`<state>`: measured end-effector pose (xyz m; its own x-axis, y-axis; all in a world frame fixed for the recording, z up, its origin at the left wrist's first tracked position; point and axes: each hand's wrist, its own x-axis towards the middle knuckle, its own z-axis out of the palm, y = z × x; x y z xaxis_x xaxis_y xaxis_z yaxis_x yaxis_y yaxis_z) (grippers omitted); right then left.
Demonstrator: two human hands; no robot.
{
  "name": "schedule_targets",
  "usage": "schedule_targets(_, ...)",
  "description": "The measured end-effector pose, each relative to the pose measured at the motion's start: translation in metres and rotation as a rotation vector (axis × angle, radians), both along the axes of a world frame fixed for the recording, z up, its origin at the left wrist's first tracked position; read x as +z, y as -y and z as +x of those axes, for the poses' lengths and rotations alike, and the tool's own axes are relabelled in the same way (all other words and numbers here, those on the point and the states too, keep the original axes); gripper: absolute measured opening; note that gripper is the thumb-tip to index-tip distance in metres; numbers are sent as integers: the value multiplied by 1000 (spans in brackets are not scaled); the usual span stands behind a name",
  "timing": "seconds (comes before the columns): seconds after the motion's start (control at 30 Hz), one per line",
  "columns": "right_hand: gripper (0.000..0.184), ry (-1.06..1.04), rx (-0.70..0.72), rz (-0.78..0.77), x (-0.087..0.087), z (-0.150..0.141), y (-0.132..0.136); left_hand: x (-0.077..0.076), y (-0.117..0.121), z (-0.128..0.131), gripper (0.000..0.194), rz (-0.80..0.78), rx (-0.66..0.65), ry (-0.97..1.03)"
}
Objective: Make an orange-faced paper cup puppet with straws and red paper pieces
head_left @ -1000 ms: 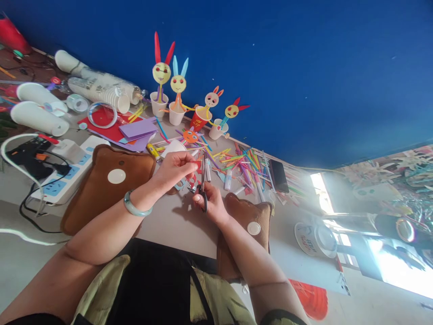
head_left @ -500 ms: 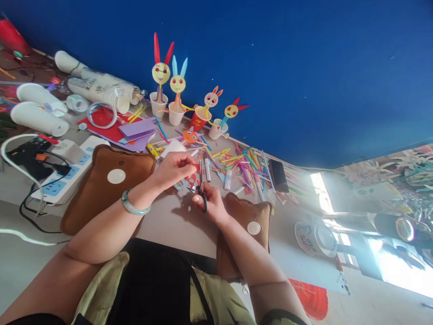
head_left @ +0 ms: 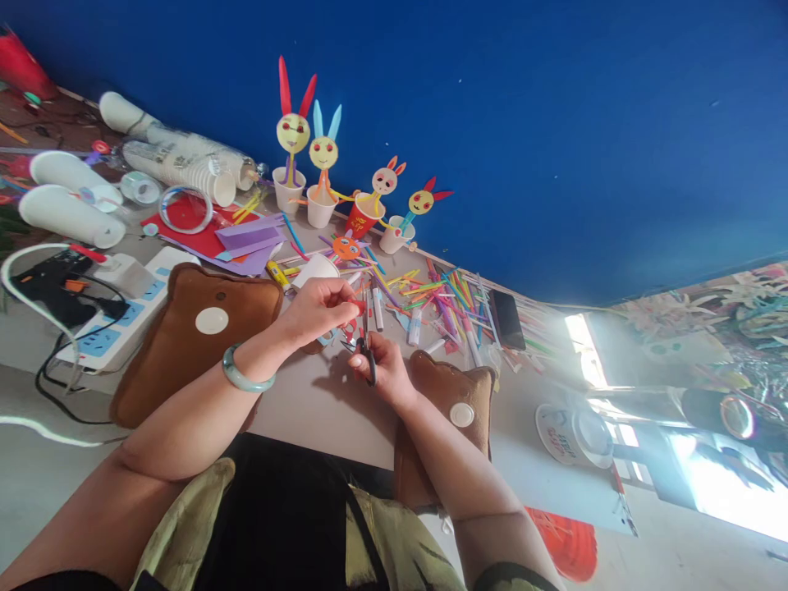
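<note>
My left hand (head_left: 323, 312) is closed in a pinch on a small red piece of paper (head_left: 360, 306), held beside the scissor blades. My right hand (head_left: 387, 367) is wrapped round the black handles of a pair of scissors (head_left: 366, 353), whose blades point up and away from me. Under the hands, red and white scraps (head_left: 350, 332) lie on the table, partly hidden. Just beyond is an orange paper face (head_left: 346, 248) with a white paper cup (head_left: 317, 269) lying near it.
Rabbit-faced paper cups (head_left: 289, 193) stand along the blue wall. Straws and markers (head_left: 414, 328) cover the table's middle, with a phone (head_left: 507, 320) to their right. Brown cushions (head_left: 203, 353) lie on both sides. A power strip (head_left: 116, 320) and glue gun (head_left: 49, 283) sit at left.
My left hand has shifted slightly to the right, bringing the red piece closer to the scissor blades. My right hand and the scissors have barely moved.
</note>
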<state>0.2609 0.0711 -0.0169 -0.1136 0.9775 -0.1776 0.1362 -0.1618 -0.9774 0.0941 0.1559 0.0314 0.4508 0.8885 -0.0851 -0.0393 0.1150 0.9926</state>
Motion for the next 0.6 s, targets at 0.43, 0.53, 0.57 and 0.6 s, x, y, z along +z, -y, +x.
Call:
schedule_targets(0.43, 58, -19, -2, -7, 1, -1, -1, 1, 1, 0, 8, 5, -2, 3)
schedule_targets(0.53, 58, -32, 0, -13, 0, -1, -1, 1, 1, 0, 9, 0, -3, 11)
schedule_targets(0.57, 59, -33, 1, -17, 0, -1, -1, 1, 1, 0, 9, 0, -1, 11)
schedule_targets(0.6, 59, -28, 2, -23, 0, -1, -1, 1, 1, 0, 9, 2, 0, 10)
